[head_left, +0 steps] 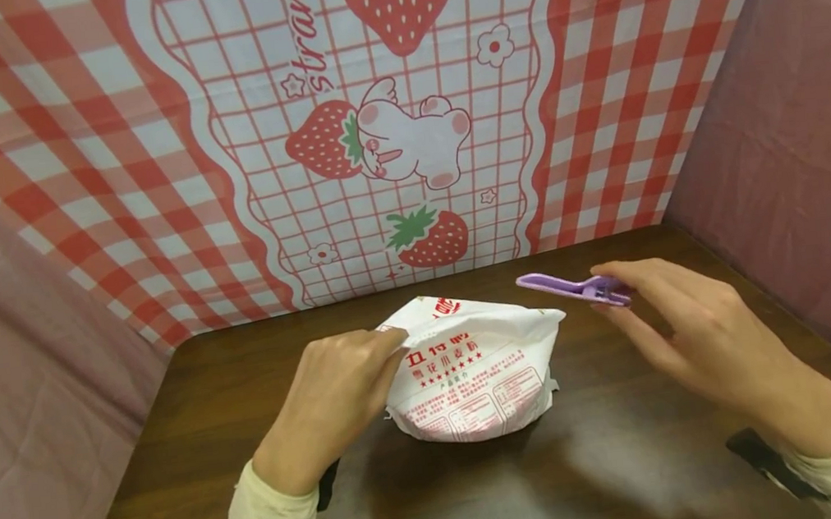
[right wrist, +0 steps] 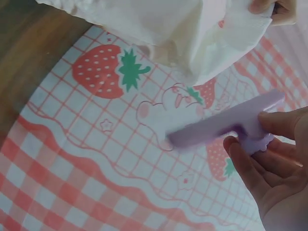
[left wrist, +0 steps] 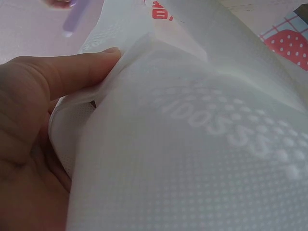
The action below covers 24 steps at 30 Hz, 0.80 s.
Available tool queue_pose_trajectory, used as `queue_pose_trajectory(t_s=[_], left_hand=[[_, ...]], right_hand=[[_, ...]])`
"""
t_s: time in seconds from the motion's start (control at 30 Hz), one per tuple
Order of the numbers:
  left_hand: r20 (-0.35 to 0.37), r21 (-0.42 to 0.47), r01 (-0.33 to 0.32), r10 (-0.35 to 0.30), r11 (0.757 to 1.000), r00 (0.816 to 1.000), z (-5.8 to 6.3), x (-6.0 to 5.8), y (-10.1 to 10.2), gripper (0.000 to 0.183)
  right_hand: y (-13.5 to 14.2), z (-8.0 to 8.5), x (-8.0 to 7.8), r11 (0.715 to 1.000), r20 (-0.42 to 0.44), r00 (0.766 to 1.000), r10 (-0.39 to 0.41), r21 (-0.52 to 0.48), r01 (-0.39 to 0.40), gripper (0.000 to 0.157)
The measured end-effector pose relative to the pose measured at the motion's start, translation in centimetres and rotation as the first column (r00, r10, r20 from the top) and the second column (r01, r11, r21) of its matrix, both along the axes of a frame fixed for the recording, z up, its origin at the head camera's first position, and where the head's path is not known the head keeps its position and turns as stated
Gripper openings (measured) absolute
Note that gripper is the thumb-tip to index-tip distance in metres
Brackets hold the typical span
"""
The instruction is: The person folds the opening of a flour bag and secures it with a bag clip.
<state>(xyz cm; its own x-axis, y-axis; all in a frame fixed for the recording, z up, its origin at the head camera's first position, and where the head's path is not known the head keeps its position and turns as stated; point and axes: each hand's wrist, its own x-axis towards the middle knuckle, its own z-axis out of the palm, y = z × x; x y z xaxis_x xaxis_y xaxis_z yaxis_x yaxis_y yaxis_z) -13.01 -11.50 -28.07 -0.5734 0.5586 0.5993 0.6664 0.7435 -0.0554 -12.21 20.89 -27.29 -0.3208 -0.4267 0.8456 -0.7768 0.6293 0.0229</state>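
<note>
A white flour bag (head_left: 470, 378) with red Chinese print stands on the dark wooden table, its top folded over. My left hand (head_left: 341, 390) pinches the bag's upper left corner; in the left wrist view the thumb (left wrist: 91, 70) presses on the white plastic (left wrist: 183, 159). To the right of the bag, my right hand (head_left: 696, 326) holds a purple bag clip (head_left: 574, 288) in the air between thumb and fingers. Its long end points left, toward the bag's right corner, and does not touch it. The right wrist view shows the clip (right wrist: 226, 120) pinched near its short end.
Behind the table (head_left: 199, 410) hangs a red and white checked cloth (head_left: 249, 142) with strawberry prints. Pink curtains close off the left side (head_left: 24, 368) and the right side (head_left: 783, 137).
</note>
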Motion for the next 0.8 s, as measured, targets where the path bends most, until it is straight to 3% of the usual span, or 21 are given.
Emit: queue_pose_trajectory(t_s=[0.23, 0.5, 0.8], left_hand=[[-0.006, 0.000, 0.007, -0.007, 1.000, 1.000, 0.1, 0.0, 0.0, 0.010], [-0.002, 0.003, 0.004, -0.004, 1.000, 1.000, 0.2, 0.1, -0.1, 0.007], [0.002, -0.001, 0.003, -0.003, 1.000, 1.000, 0.1, 0.2, -0.1, 0.005]], right_hand=[[-1.0, 1.4, 0.7, 0.997, 0.003, 1.000, -0.021, 0.073, 0.021, 0.046], [-2.7, 3.1, 1.0, 0.994, 0.037, 0.995, 0.092, 0.052, -0.094, 0.039], [-4.9, 4.4, 1.0, 0.978, 0.045, 0.987, 0.152, 0.136, -0.157, 0.035]])
